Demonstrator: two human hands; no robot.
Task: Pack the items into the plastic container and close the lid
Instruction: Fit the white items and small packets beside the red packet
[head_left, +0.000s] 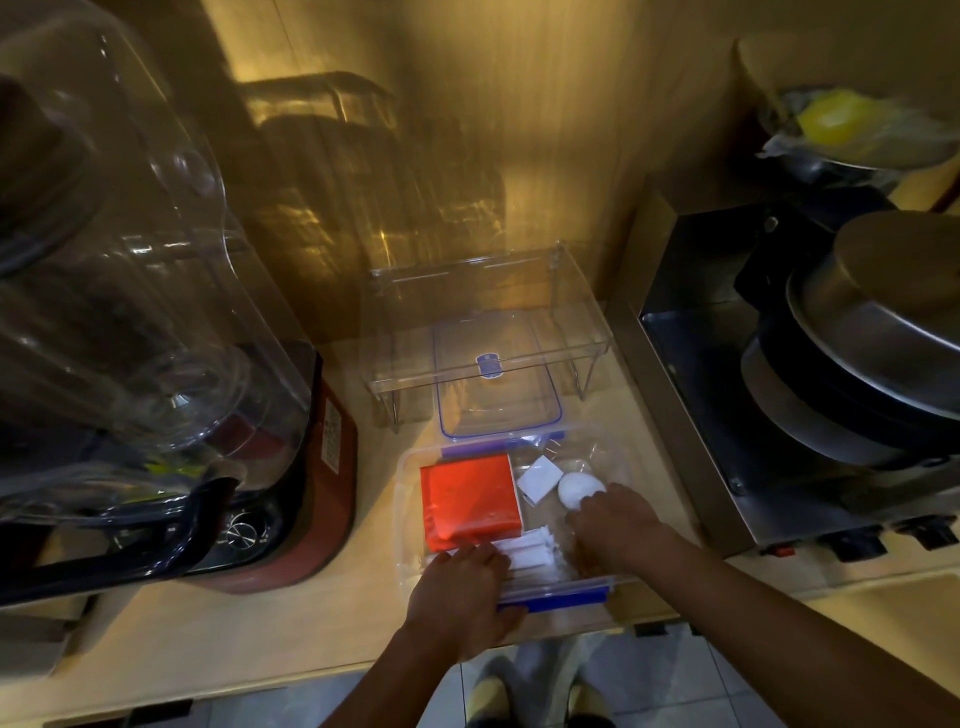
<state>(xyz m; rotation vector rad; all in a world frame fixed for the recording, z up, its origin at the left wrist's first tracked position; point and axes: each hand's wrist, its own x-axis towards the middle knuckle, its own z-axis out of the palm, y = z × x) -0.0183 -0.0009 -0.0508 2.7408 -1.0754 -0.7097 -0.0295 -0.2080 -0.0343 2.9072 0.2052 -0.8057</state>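
A clear plastic container (408, 499) with blue clips sits at the counter's front edge. Inside lie an orange-red flat packet (470, 499), a small white square sachet (540, 477), a round white object (577, 486) and a bundle of white sticks (530, 553). My left hand (460, 592) rests over the container's front left rim, its fingers on the white sticks. My right hand (618, 530) reaches into the right side, fingertips touching the round white object. The clear lid (498, 395) with a blue seal lies just behind the container.
A large blender (156, 312) with a clear housing and red base stands at the left. A clear acrylic riser (488, 312) straddles the lid at the back. At the right is a steel appliance (727, 415) with stacked metal pots (872, 332). Tiled floor lies below the counter edge.
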